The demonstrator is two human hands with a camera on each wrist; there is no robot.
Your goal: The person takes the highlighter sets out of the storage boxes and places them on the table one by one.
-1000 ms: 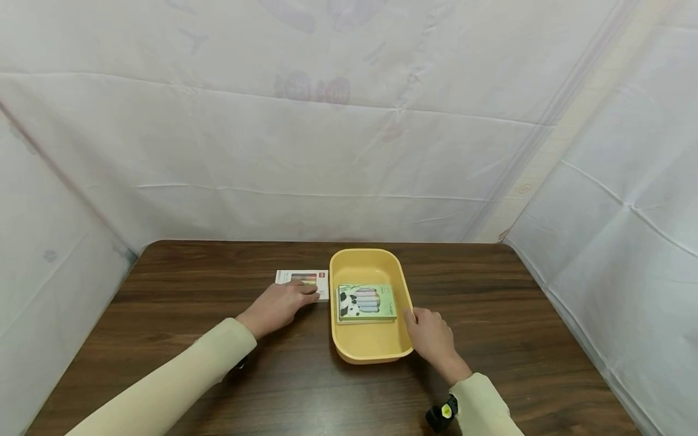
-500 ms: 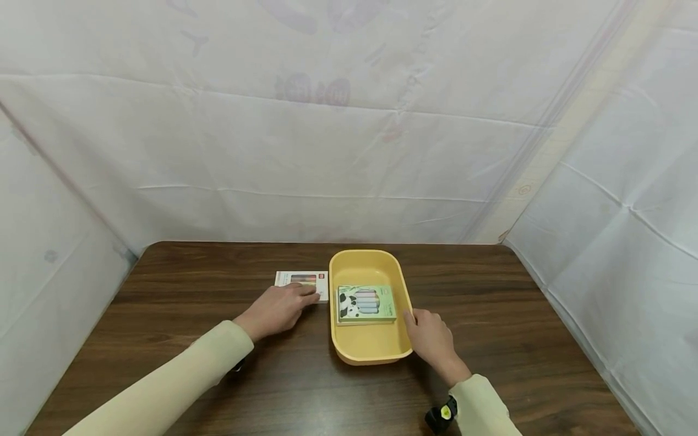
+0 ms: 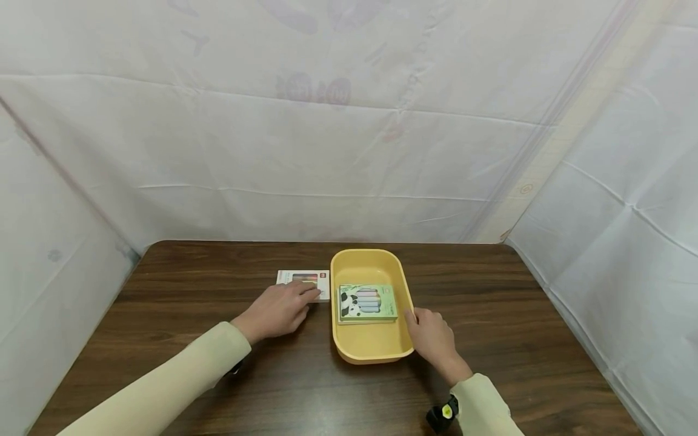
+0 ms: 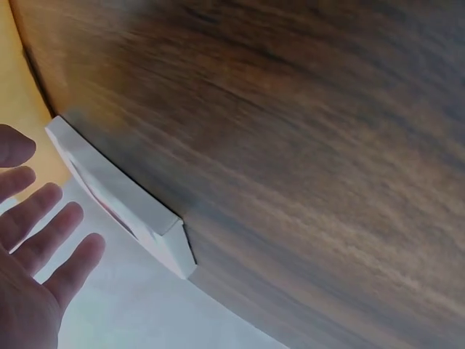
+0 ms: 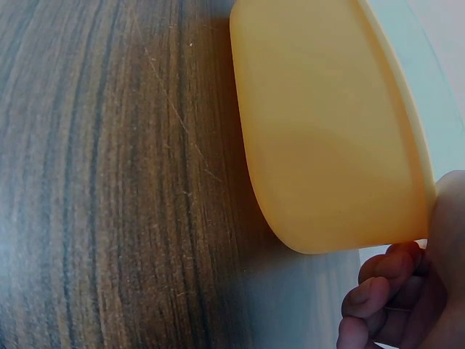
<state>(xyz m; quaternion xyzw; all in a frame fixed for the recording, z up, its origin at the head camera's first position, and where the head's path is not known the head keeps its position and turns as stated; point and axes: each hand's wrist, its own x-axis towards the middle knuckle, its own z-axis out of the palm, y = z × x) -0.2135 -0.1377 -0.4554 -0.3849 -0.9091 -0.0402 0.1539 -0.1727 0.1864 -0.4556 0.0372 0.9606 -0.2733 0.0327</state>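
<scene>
A yellow plastic bin (image 3: 371,345) stands on the table. My right hand (image 3: 433,339) grips its right rim, thumb over the edge; in the right wrist view the other fingers (image 5: 374,294) curl outside the wall. Inside the bin lies a green box with a panda and pastel markers printed on it (image 3: 384,297), with a paler edge showing beneath. To the bin's left, a flat white box (image 3: 286,277) with a window of coloured sticks lies against or very near the wall. My left hand (image 3: 278,310) hovers over that white box, fingers spread and loosely extended in the left wrist view, holding nothing.
The dark wood-grain table (image 3: 191,290) ends at a far edge beside a white cloth wall (image 3: 305,151). More white cloth hangs to the left and right. A black wrist device (image 3: 442,416) is worn below the right hand.
My left hand has drawn back very slightly toward the left sleeve over the white box. The right hand, the bin and the boxes show no clear movement.
</scene>
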